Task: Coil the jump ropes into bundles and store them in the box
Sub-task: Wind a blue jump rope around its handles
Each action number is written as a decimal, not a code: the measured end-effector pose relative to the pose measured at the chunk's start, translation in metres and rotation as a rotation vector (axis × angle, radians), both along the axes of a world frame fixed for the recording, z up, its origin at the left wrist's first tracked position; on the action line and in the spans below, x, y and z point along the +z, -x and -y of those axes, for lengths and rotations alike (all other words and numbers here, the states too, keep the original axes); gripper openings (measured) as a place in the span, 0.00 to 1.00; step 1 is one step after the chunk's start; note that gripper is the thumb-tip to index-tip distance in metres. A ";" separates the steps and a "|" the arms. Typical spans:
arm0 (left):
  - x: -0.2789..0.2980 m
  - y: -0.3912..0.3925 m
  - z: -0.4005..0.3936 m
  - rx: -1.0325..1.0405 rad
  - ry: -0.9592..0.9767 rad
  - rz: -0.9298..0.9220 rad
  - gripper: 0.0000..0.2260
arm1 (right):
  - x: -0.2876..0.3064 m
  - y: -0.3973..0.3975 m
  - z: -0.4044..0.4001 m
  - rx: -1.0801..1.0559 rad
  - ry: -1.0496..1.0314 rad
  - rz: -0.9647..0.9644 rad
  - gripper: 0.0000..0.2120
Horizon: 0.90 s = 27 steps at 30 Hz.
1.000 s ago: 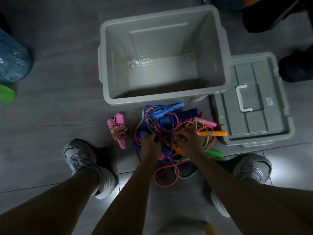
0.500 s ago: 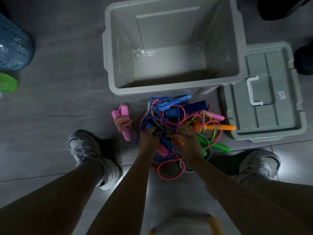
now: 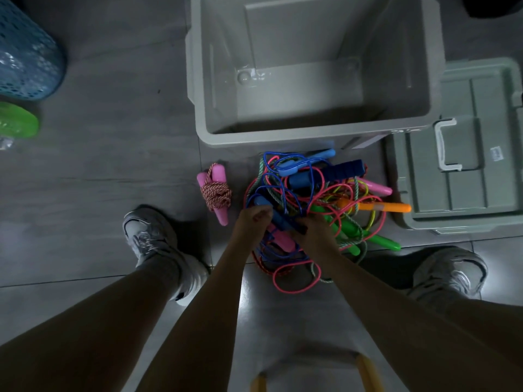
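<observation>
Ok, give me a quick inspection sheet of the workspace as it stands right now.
Surface: grey tiled floor, dim light.
Job's things: grey box open, nothing inside; tangled pile of jump ropes on the floor in front of it; one coiled pink-handled rope lies apart, left of the pile.
Clutter: box lid on the floor, right of the box.
Hands: left hand and right hand both in the pile, gripping a dark blue handle.
Cables: nothing seen.
Surroundings: blue perforated basket and green object at far left; the person's shoes either side of the pile; a stool edge below.
</observation>
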<state>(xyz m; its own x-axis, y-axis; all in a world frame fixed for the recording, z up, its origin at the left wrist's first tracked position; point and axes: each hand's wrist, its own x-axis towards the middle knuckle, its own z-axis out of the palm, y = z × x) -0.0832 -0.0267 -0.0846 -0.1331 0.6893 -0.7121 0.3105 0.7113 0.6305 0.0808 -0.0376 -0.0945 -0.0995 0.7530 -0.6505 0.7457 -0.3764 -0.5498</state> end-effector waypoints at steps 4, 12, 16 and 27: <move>0.002 -0.002 0.006 0.257 0.063 0.152 0.08 | -0.003 0.007 0.002 0.008 0.064 0.061 0.24; 0.002 -0.001 0.004 0.383 0.070 0.101 0.10 | -0.001 0.003 0.006 -0.178 -0.002 -0.084 0.15; 0.012 -0.003 -0.002 0.459 0.118 0.139 0.10 | 0.003 0.001 0.011 -0.169 -0.096 -0.130 0.18; 0.074 -0.010 -0.026 0.637 -0.150 0.228 0.06 | 0.064 0.022 -0.018 -0.291 -0.372 -0.280 0.19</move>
